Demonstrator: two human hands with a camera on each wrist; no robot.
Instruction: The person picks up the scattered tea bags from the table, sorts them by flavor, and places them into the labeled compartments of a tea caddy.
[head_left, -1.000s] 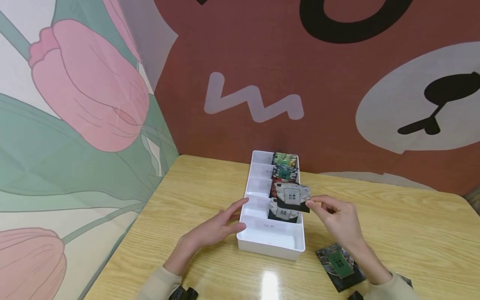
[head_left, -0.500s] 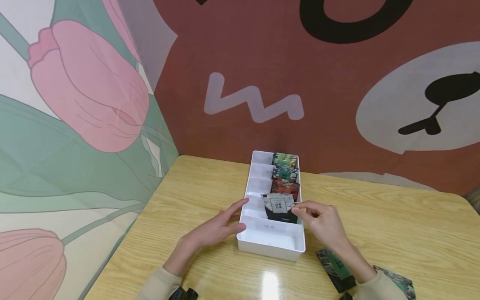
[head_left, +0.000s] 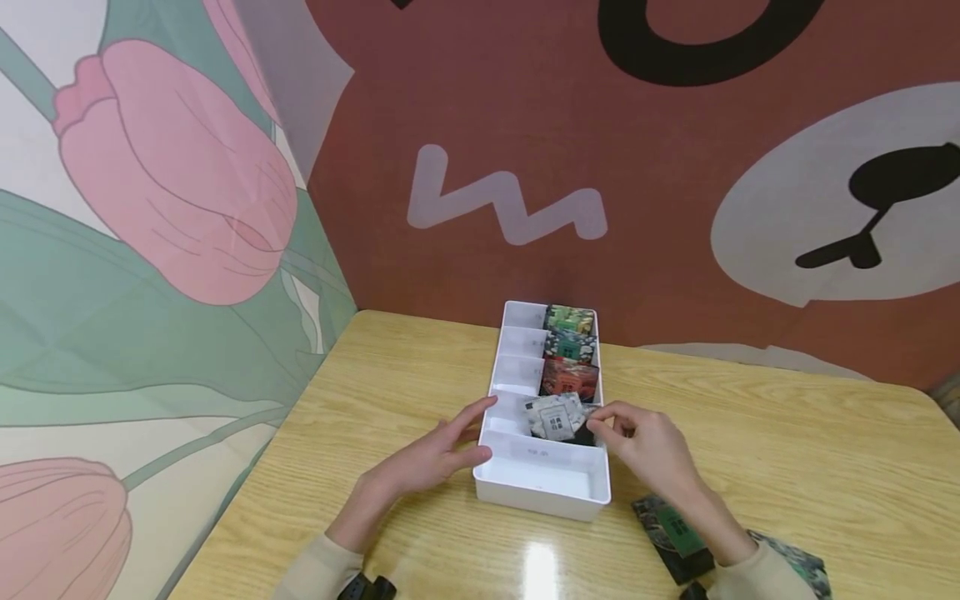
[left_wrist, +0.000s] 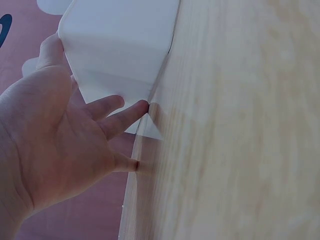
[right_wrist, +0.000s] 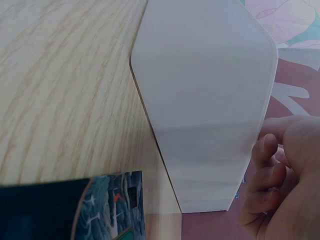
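A long white divided box (head_left: 542,507) stands on the table. My left hand (head_left: 427,454) rests against its left side; in the left wrist view that hand (left_wrist: 60,135) has spread, mostly straight fingers touching the wall. Over the box's right rim, my right hand (head_left: 648,442) pinches the right edge of a grey-and-black tea bag packet (head_left: 557,419). This packet lies tilted in the second compartment from the front, over another dark-bottomed packet. In the right wrist view, the right hand (right_wrist: 285,185) shows curled fingers at the rim, and the box wall hides the packet.
Red (head_left: 570,379), teal (head_left: 570,346) and green packets (head_left: 570,319) stand in the compartments behind. A dark packet with a green label (head_left: 675,533) and another patterned packet (head_left: 798,565) lie on the table (head_left: 405,358) near the right forearm. A painted wall (head_left: 480,275) rises behind.
My right hand has moved left and down, lowering the grey packet from above the box into the second compartment, where it has tilted. My left hand has stayed against the box.
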